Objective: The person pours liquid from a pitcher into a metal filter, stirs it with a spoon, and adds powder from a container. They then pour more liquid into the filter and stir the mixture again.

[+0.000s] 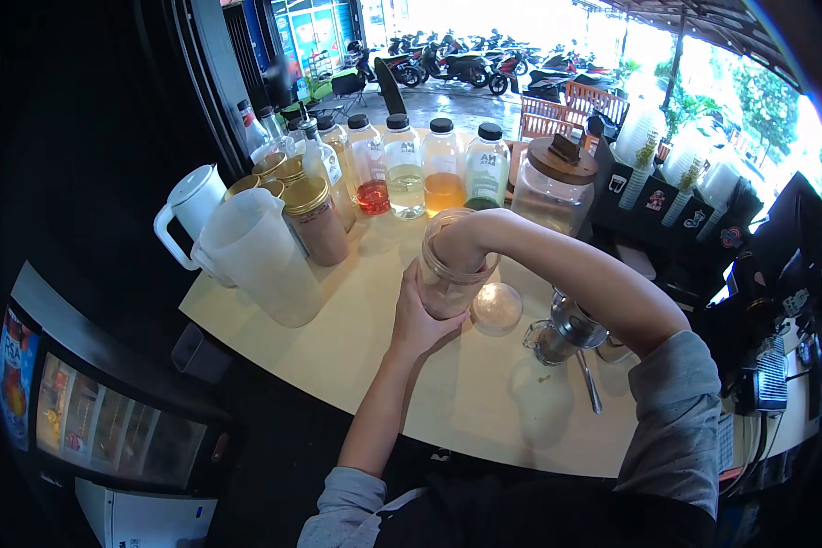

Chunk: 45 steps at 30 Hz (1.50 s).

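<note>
My left hand (422,320) is wrapped around the lower side of a clear jar (445,290), which tilts a little above the counter. My right hand (459,245) reaches down through the jar's mouth; its fingers are inside, and what they hold, if anything, cannot be made out. Beside the jar lies a round, clear lid (497,309). Under my right forearm stands a glass mug (550,345) with a brown content and a metal piece (575,321) over it. A spoon (591,384) lies close by.
Two pitchers, a white one (201,205) and a translucent one (260,260), stand left near a gold-lidded canister (320,228). Black-capped bottles (403,169) line the back beside a wooden-lidded jar (553,192). Stacked cups (644,132) stand at right. The counter's curved edge (338,398) runs nearest me.
</note>
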Each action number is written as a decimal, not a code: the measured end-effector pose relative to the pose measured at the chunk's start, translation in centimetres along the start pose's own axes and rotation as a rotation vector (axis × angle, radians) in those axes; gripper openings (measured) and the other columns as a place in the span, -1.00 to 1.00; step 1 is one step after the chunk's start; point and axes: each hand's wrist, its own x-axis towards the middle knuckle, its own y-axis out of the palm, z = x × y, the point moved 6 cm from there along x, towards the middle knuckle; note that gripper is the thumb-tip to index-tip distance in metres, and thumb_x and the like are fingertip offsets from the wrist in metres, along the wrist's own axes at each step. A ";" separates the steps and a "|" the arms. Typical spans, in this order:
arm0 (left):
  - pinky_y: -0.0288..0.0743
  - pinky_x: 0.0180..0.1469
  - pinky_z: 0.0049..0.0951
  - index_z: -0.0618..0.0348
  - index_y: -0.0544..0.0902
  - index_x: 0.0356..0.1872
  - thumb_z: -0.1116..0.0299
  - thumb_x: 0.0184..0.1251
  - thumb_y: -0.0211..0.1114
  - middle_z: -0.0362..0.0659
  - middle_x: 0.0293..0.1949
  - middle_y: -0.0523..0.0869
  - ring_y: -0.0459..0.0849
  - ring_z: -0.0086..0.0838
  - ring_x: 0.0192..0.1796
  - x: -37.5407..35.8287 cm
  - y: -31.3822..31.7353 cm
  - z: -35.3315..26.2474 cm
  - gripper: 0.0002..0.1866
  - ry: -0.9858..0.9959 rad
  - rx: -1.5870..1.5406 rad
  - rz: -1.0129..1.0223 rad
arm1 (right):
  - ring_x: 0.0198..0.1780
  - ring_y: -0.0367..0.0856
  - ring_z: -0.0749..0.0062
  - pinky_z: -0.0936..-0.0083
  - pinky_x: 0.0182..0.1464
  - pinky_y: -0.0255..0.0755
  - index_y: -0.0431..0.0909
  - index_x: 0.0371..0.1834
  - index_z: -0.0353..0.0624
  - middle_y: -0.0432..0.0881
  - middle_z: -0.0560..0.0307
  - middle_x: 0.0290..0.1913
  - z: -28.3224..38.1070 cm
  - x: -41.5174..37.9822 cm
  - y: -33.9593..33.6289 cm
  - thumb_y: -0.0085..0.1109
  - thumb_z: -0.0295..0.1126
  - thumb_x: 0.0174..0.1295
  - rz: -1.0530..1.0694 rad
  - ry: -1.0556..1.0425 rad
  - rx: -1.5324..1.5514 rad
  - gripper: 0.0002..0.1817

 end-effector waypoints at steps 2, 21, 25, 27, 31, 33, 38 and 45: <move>0.37 0.30 -0.20 0.25 0.12 0.35 0.27 -0.35 0.70 0.07 0.24 0.40 0.43 -0.16 0.29 0.1 0.0 -0.1 0.17 0.003 -0.012 0.004 | -0.36 0.65 0.32 0.37 -0.38 0.49 0.69 -0.25 -0.28 0.68 0.05 -0.33 -0.2 0.2 0.0 0.27 -0.32 0.04 -0.014 -0.015 -0.084 -0.72; 0.36 0.32 -0.21 0.26 0.08 0.37 0.29 -0.34 0.71 0.07 0.26 0.36 0.40 -0.17 0.33 -0.2 0.0 -0.7 0.19 0.019 -0.002 -0.004 | -0.52 0.56 0.35 0.42 -0.43 0.42 0.65 -0.61 -0.25 0.61 0.09 -0.56 0.8 -6.2 -2.7 0.16 -0.49 -0.13 -0.140 0.134 0.121 -0.90; 0.36 0.32 -0.21 0.25 0.09 0.36 0.28 -0.35 0.71 0.07 0.26 0.36 0.40 -0.16 0.32 -0.2 0.0 -0.8 0.19 0.009 -0.017 -0.004 | -0.50 0.55 0.38 0.43 -0.41 0.39 0.64 -0.62 -0.28 0.62 0.06 -0.55 0.8 -7.3 -3.0 0.16 -0.50 -0.13 -0.205 0.154 0.155 -0.90; 0.33 0.35 -0.23 0.25 0.09 0.38 0.32 -0.34 0.70 0.07 0.28 0.34 0.36 -0.16 0.36 -0.2 0.0 -1.0 0.18 0.007 -0.044 0.004 | -0.51 0.58 0.37 0.45 -0.42 0.43 0.63 -0.63 -0.27 0.63 0.06 -0.56 0.5 -7.4 -3.1 0.14 -0.46 -0.09 -0.223 0.130 0.143 -0.88; 0.30 0.37 -0.24 0.25 0.09 0.39 0.35 -0.33 0.69 0.09 0.30 0.33 0.34 -0.15 0.39 -0.2 -0.1 -1.0 0.18 0.003 -0.031 0.002 | -0.40 0.62 0.41 0.47 -0.29 0.48 0.72 -0.41 -0.29 0.68 0.05 -0.45 0.3 -8.6 -3.4 0.18 -0.47 -0.09 -0.272 0.087 0.207 -0.80; 0.31 0.37 -0.24 0.26 0.09 0.39 0.35 -0.33 0.69 0.09 0.29 0.34 0.35 -0.15 0.38 -0.2 -0.1 -1.1 0.18 -0.007 -0.033 0.000 | -0.38 0.64 0.41 0.48 -0.27 0.49 0.72 -0.35 -0.29 0.69 0.05 -0.44 0.1 -9.1 -3.5 0.18 -0.47 -0.08 -0.273 0.099 0.214 -0.77; 0.32 0.36 -0.23 0.28 0.09 0.38 0.35 -0.32 0.68 0.10 0.28 0.35 0.37 -0.14 0.36 -0.2 0.1 -1.0 0.18 0.006 -0.058 -0.004 | -0.36 0.66 0.45 0.50 -0.25 0.51 0.71 -0.26 -0.30 0.71 0.08 -0.42 -0.7 -10.2 -3.3 0.17 -0.46 -0.04 -0.292 0.118 0.268 -0.74; 0.32 0.36 -0.23 0.28 0.09 0.38 0.35 -0.34 0.69 0.10 0.28 0.35 0.37 -0.14 0.35 -0.4 0.0 -0.9 0.18 -0.014 -0.031 -0.011 | -0.43 0.62 0.56 0.58 -0.33 0.49 0.70 -0.21 -0.29 0.70 0.16 -0.44 -1.5 -12.0 -3.3 0.16 -0.45 0.01 -0.370 0.055 0.456 -0.72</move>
